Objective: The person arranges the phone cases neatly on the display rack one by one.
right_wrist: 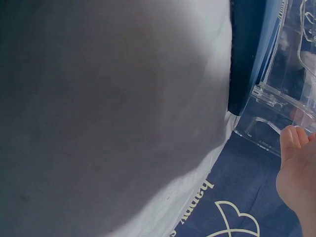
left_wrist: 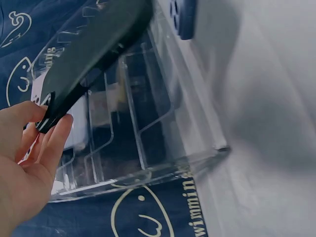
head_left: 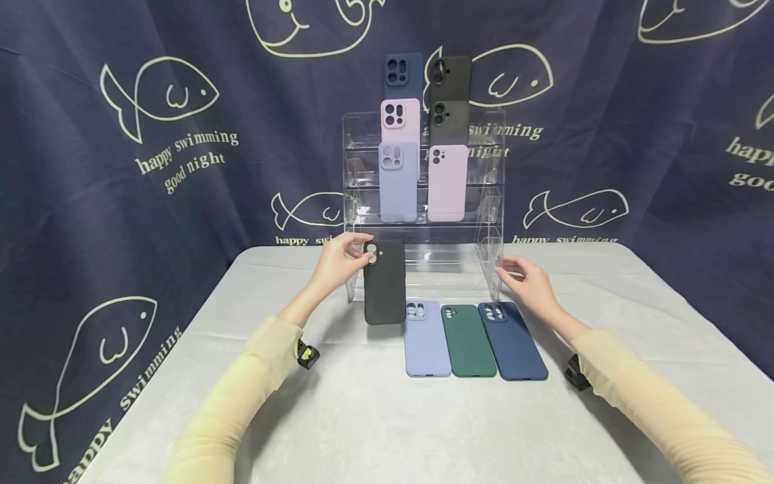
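Observation:
My left hand (head_left: 341, 259) pinches a black phone case (head_left: 385, 282) at its upper left corner, by the camera cutout. The case is upright before the lower left of a clear stepped display stand (head_left: 447, 290). In the left wrist view, the thumb and fingers of my left hand (left_wrist: 37, 153) grip the end of the black case (left_wrist: 94, 54). My right hand (head_left: 531, 282) holds the right side edge of the stand with thumb and fingertips. Its fingers (right_wrist: 290, 138) are at the clear side panel in the right wrist view.
On the table lie a lavender case (head_left: 428, 343), a green case (head_left: 469, 344) and a dark blue case (head_left: 515, 344), side by side before the stand. Higher tiers bear several cases, among them a light blue one (head_left: 398, 191) and a pink one (head_left: 447, 185). A patterned curtain (head_left: 181, 222) hangs behind.

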Demonstrator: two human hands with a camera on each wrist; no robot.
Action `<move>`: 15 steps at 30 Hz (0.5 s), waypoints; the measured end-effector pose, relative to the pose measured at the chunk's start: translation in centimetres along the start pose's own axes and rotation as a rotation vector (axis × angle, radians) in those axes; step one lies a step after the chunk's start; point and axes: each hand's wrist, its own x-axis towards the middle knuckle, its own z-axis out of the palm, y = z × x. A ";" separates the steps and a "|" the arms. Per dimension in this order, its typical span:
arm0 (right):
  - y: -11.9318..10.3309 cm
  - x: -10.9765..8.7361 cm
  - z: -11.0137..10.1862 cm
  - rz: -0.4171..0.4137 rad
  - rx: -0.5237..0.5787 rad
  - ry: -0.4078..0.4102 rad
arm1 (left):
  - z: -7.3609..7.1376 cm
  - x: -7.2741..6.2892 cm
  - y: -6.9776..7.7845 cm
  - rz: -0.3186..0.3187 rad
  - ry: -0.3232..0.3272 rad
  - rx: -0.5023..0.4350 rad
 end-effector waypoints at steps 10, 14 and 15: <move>-0.4 -0.1 -0.1 -0.002 0.007 -0.001 | 0.4 2.1 1.3 0.016 0.020 0.000; 0.1 0.0 0.0 0.004 0.006 -0.001 | 0.5 3.1 2.1 0.002 0.019 -0.004; -0.1 0.0 0.0 0.001 0.013 -0.001 | 0.5 3.3 2.2 -0.001 0.016 -0.005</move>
